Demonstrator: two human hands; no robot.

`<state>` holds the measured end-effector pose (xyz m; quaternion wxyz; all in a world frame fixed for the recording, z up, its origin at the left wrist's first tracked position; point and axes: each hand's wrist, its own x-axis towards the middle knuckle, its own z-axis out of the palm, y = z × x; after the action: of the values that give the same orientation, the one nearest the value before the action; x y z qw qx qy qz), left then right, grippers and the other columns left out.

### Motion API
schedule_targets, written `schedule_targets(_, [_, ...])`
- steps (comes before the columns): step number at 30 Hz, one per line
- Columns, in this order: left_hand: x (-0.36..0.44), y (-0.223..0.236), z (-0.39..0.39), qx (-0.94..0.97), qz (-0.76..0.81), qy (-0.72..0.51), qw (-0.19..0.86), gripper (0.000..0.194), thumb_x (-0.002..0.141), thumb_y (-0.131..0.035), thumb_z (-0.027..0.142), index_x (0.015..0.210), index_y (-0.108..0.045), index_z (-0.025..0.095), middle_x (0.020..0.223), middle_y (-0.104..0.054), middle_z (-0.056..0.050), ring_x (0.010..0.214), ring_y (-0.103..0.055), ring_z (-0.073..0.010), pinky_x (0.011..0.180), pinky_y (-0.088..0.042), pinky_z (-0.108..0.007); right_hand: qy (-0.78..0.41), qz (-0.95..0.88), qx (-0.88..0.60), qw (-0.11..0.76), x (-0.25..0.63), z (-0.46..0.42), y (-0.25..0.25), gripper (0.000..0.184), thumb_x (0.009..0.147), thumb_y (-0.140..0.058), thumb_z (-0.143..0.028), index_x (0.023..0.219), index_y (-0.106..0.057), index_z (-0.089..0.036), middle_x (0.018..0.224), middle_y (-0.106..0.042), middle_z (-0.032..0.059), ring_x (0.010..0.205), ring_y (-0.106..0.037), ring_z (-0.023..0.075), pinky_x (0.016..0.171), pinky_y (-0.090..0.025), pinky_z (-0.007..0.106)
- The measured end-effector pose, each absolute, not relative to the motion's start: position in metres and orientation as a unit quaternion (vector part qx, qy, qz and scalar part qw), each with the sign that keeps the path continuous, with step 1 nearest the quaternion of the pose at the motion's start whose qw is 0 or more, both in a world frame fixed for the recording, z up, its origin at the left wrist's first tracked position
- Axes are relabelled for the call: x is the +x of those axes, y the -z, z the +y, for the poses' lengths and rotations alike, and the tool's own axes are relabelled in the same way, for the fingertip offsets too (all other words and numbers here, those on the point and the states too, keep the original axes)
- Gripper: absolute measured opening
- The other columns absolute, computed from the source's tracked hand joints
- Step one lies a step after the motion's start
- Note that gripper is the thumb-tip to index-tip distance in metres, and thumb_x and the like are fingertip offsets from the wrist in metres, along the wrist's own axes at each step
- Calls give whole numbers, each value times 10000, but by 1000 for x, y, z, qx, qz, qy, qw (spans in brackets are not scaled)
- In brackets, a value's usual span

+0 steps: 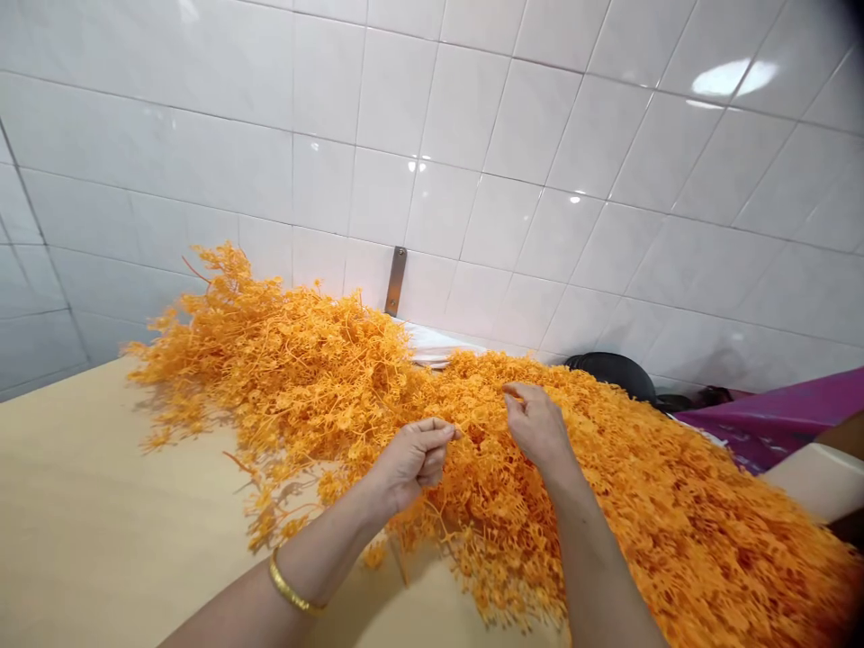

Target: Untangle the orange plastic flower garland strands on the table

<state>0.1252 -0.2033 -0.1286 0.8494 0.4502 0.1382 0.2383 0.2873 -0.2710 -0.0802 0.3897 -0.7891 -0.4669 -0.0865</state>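
Note:
A large heap of orange plastic flower sprigs [303,378] covers the beige table [87,504] from the back left to the front right. My left hand [411,459], with a gold bangle on its wrist, is closed in a pinch on a thin orange sprig at the heap's middle. My right hand [536,427] is beside it, fingers curled and pinched on orange sprigs in the pile. The two hands are a short gap apart above the heap.
A white tiled wall [472,135] rises behind the table, with a metal bracket [395,279] on it. A dark round object [611,369] and a purple sheet [783,418] lie at the back right. A white rounded object [820,481] sits at the right edge.

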Motion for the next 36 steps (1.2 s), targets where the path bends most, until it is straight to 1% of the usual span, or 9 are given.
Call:
schedule_targets(5, [123,126,-200,445,125,-238,854,130,713,-552,253,731,-523,127,349,-232,102,321,-107,-23,364,-79,-192,-160,-530,-682,479,277,-274,76,366,758,-403,-481,753,-592,-168,787,-563,51,766,-509,175,676,-382,294])
schedule_targets(9, [124,124,-201,449,142,-238,850,122,711,-546,244,714,-520,125,346,-239,98,319,-109,-23,362,-80,-192,-289,-587,-599,461,266,-276,75,325,700,-519,-474,643,-543,-154,641,-516,1,635,-471,114,629,-366,246])
schedule_targets(11, [124,124,-204,462,149,-231,843,136,698,-562,253,713,-521,124,351,-243,98,319,-113,-21,362,-75,-193,-253,-593,-612,458,260,-272,78,339,705,-508,-463,557,-482,-159,541,-466,-21,537,-424,92,563,-347,227])
schedule_targets(14, [124,123,-206,490,145,-221,831,174,681,-589,279,719,-524,122,364,-240,101,321,-112,-15,361,-68,-192,-85,-541,-697,463,262,-266,81,368,721,-465,-451,485,-392,-179,469,-400,-35,465,-366,86,477,-302,216])
schedule_targets(20, [125,128,-205,482,155,-242,828,197,660,-609,296,689,-510,128,357,-242,102,320,-124,-16,359,-82,-186,152,-349,-779,498,308,-292,70,271,765,-357,-374,589,-441,-185,537,-418,10,531,-343,138,534,-283,272])
schedule_targets(23, [127,134,-206,464,147,-225,844,187,677,-592,295,705,-513,127,351,-253,101,318,-119,-20,358,-83,-186,204,-328,-793,470,317,-297,67,225,724,-429,-318,811,-537,-140,759,-520,95,653,-432,183,637,-323,317])
schedule_targets(26, [128,137,-205,450,135,-213,857,173,697,-574,289,703,-509,129,348,-271,96,318,-124,-24,358,-97,-184,214,-393,-788,423,306,-289,69,288,727,-423,-275,935,-557,-127,986,-509,145,798,-477,217,727,-341,346])
schedule_targets(31, [128,134,-202,433,139,-224,862,146,704,-563,266,701,-504,132,340,-251,100,315,-111,-26,360,-87,-182,-16,-489,-727,482,285,-281,67,280,741,-463,-385,795,-611,-153,788,-598,73,723,-532,187,666,-390,316])
schedule_targets(36, [126,129,-203,436,115,-225,864,149,708,-563,271,702,-496,138,343,-257,98,318,-126,-25,363,-106,-178,-309,-537,-629,468,272,-283,69,427,638,-614,-422,992,-583,-185,1027,-573,72,893,-528,183,734,-408,288])
